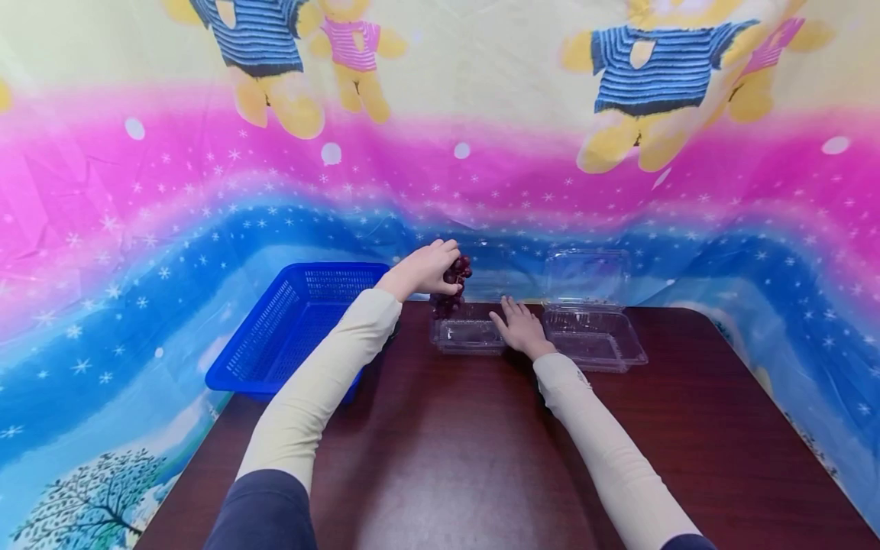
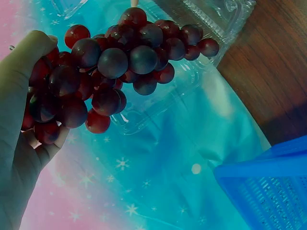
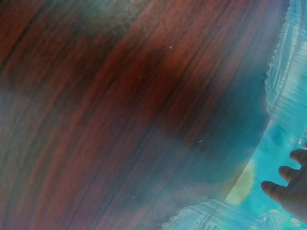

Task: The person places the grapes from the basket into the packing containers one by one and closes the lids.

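Note:
My left hand grips a bunch of dark red grapes, its thumb and fingers around the thick end. The bunch hangs over a clear plastic clamshell box at the table's far edge, and its lower grapes overlap the box's left rear corner in the head view. That box's lid stands raised behind it. My right hand, fingers straight and spread, rests at the box's right side and holds nothing. In the right wrist view only part of this hand shows, at the right edge.
A blue plastic basket with perforated walls stands at the left, close by my left forearm. To the right of my right hand is a second clear clamshell box, lid upright. The dark wooden table ends at a patterned cloth backdrop.

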A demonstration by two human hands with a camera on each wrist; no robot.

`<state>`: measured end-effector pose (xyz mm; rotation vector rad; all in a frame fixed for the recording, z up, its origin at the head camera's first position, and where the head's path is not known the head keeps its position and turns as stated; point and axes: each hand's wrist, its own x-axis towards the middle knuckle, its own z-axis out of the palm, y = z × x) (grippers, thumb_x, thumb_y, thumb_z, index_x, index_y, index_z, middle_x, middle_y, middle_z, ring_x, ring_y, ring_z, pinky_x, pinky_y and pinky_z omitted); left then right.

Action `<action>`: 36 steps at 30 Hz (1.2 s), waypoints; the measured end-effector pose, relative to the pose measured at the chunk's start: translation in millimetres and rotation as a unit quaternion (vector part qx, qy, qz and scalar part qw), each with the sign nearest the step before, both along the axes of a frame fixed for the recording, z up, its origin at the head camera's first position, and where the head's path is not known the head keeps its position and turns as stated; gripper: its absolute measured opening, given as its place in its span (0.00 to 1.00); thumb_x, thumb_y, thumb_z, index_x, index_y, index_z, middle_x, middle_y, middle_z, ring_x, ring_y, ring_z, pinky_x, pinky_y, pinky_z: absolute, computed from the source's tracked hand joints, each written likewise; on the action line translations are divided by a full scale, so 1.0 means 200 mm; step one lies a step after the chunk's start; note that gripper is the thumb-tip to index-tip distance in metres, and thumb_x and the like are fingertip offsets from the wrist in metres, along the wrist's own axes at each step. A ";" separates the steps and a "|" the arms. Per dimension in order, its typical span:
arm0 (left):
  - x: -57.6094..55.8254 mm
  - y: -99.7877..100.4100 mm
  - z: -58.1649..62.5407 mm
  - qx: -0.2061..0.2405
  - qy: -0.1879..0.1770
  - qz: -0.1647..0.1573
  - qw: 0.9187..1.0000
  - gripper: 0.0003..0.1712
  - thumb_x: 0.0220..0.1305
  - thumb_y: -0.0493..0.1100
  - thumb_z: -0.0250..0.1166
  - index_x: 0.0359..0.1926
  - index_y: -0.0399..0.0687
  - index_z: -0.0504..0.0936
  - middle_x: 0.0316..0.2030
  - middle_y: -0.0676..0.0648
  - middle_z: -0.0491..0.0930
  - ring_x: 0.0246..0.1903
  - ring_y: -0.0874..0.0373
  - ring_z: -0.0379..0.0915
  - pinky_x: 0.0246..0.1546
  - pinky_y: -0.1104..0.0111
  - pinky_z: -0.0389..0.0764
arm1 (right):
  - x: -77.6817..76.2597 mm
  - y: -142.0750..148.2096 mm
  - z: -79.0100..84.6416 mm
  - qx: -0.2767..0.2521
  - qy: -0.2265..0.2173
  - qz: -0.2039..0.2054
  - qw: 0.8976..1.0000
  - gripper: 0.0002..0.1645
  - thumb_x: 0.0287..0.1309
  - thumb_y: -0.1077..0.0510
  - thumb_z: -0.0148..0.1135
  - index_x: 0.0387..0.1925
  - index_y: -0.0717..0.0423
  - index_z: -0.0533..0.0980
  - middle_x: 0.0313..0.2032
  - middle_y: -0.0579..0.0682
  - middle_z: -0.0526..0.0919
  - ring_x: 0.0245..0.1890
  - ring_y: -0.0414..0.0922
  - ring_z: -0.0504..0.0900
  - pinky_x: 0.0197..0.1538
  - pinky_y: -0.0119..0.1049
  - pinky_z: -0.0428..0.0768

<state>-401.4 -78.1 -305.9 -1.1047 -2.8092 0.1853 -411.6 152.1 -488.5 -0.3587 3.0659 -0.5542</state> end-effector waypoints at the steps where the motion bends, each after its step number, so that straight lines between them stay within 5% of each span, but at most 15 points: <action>1: 0.00 0.00 0.00 -0.001 0.000 0.002 1.000 0.38 0.59 0.60 0.59 0.60 0.37 0.67 0.61 0.40 0.62 0.57 0.47 0.61 0.58 0.60 0.68 | 0.00 0.00 0.00 0.000 0.000 0.000 1.000 0.42 0.67 0.33 0.25 0.72 0.54 0.42 0.72 0.58 0.44 0.70 0.59 0.44 0.67 0.59 0.49; 36: -0.06 0.03 -0.19 0.025 0.013 0.044 0.999 0.34 0.57 0.58 0.61 0.55 0.38 0.70 0.54 0.42 0.66 0.52 0.47 0.64 0.51 0.56 0.72 | 0.01 0.00 -0.01 -0.010 0.010 -0.004 1.000 0.43 0.67 0.33 0.24 0.72 0.55 0.43 0.72 0.57 0.45 0.70 0.58 0.45 0.67 0.58 0.50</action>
